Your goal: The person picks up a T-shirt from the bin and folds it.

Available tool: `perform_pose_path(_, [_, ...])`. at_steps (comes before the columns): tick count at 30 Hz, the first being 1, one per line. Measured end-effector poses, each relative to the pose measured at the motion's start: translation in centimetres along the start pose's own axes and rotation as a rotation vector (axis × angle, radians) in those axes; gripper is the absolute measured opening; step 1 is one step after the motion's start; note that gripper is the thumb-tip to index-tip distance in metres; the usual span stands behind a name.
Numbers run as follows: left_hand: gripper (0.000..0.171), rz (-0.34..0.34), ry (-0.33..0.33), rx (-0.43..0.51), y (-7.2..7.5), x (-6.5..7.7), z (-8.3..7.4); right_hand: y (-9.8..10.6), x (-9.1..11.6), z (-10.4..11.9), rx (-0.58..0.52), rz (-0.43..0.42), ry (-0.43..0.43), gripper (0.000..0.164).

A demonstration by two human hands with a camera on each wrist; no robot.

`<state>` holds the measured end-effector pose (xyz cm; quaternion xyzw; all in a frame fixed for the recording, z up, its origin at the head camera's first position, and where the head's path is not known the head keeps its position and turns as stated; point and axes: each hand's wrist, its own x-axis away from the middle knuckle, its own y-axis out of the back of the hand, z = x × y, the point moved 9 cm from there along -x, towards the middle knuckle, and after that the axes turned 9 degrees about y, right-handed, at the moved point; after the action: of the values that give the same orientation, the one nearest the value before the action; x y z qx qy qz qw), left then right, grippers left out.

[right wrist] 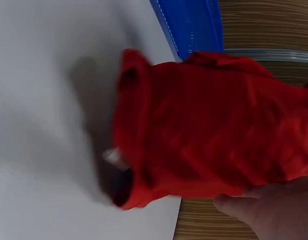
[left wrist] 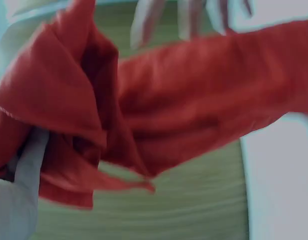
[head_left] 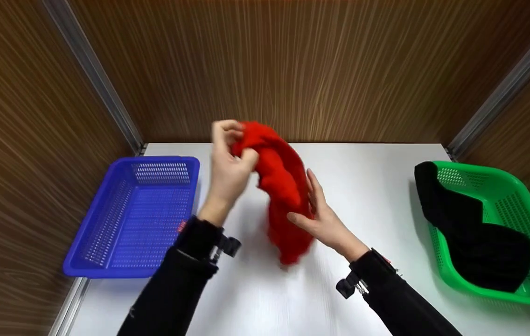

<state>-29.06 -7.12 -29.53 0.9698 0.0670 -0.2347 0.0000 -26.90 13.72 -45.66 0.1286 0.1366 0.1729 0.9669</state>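
Up at the top end of the red cloth [head_left: 283, 182], gripped by the left hand [head_left: 230, 168], with thumb and curled fingers tight on a bunched-up bit. Held high like that, most likely, to let the rest hang down long and loose over the white table [head_left: 363, 186]. Lower down, flanked by the right hand [head_left: 323, 219], with fingers straight and spread and thumb out toward the front. Not curled round anything; placed there, it looks like, to steady or smooth the hanging part. Touching or only close, cannot tell for sure. At the bottom end, blurred and loose, and off the table, going by the dark shadow in the right wrist view. As for pose, both arms stretched forward in black sleeves [head_left: 167, 289], left hand higher, right hand lower and tipped in toward the middle. Farther out on the left, beside the left arm, a blue basket [head_left: 111, 273]. Far out on the right, a green basket [head_left: 510, 217] with black cloth [head_left: 484, 252] inside, partly hung over the left rim, lying loose rather than neatly folded. Both baskets set to the sides, maybe to leave room for hands in the middle.
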Motion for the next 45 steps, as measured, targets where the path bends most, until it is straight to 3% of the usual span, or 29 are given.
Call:
perform_pose_path(2, [0.056, 0.112, 0.055, -0.008, -2.1, 1.2, 1.4, 0.5, 0.1, -0.5, 0.012, -0.042, -0.029, 0.102])
perform_pose_path(4, [0.061, 0.219, 0.100, -0.051, -3.9, 2.4, 2.7, 1.3, 0.4, -1.2, 0.062, -0.109, -0.079, 0.077])
perform_pose_path(7, [0.048, 0.349, 0.161, -0.144, -6.0, 3.9, 4.5, 2.9, 1.0, -2.4, 0.104, -0.225, -0.165, 0.029])
perform_pose_path(8, [0.042, 0.380, 0.185, -0.193, -6.5, 4.4, 5.2, 3.4, 1.2, -2.8, 0.083, -0.266, -0.197, 0.023])
perform_pose_path(12, [0.029, 0.492, 0.318, -0.419, -7.6, 6.1, 8.9, 4.5, 2.1, -4.2, -0.092, -0.369, -0.276, 0.039])
perform_pose_path(14, [0.034, 0.541, 0.387, -0.490, -7.6, 6.9, 11.1, 4.8, 2.4, -4.6, -0.164, -0.387, -0.297, 0.042])
perform_pose_path(16, [0.045, 0.606, 0.432, -0.505, -7.7, 7.9, 13.1, 5.1, 2.7, -4.8, -0.201, -0.405, -0.304, 0.043])
perform_pose_path(18, [0.057, 0.677, 0.399, -0.482, -8.1, 8.9, 14.2, 5.6, 3.0, -4.9, -0.220, -0.430, -0.309, 0.043])
perform_pose_path(20, [0.068, 0.729, 0.307, -0.478, -8.8, 9.7, 14.4, 6.0, 3.1, -5.0, -0.237, -0.455, -0.309, 0.042])
perform_pose_path(23, [0.053, 0.679, 0.202, -0.486, -9.5, 10.1, 13.8, 6.6, 3.3, -5.0, -0.217, -0.474, -0.303, 0.038])
perform_pose_path(25, [0.035, 0.584, 0.215, -0.462, -9.5, 9.8, 13.3, 6.6, 3.2, -4.4, -0.144, -0.446, -0.259, 0.032])
perform_pose_path(29, [0.020, 0.374, 0.376, -0.307, -8.7, 8.6, 12.9, 5.9, 3.5, -0.9, 0.184, -0.402, 0.027, 0.047])
perform_pose_path(32, [0.022, 0.273, 0.538, -0.130, -8.2, 8.4, 12.8, 3.9, 4.5, 1.1, 0.361, -0.355, 0.205, 0.054])
perform_pose_path(34, [0.025, 0.256, 0.628, 0.005, -8.3, 8.6, 12.6, 2.5, 4.9, 0.8, 0.353, -0.286, 0.191, 0.063])
perform_pose_path(36, [0.026, 0.290, 0.684, 0.134, -8.8, 8.9, 12.2, 1.8, 5.2, -0.4, 0.281, -0.241, 0.075, 0.066])
perform_pose_path(39, [0.026, 0.350, 0.677, 0.220, -9.3, 8.8, 11.2, 2.8, 5.6, -2.4, 0.145, -0.318, -0.108, 0.035])
perform_pose_path(41, [0.022, 0.351, 0.628, 0.194, -9.0, 8.4, 10.5, 4.2, 5.8, -3.0, 0.051, -0.408, -0.166, 0.013])
perform_pose_path(45, [0.023, 0.217, 0.479, -0.023, -6.5, 6.7, 9.4, 6.8, 6.0, -3.4, -0.130, -0.500, -0.151, 0.016])
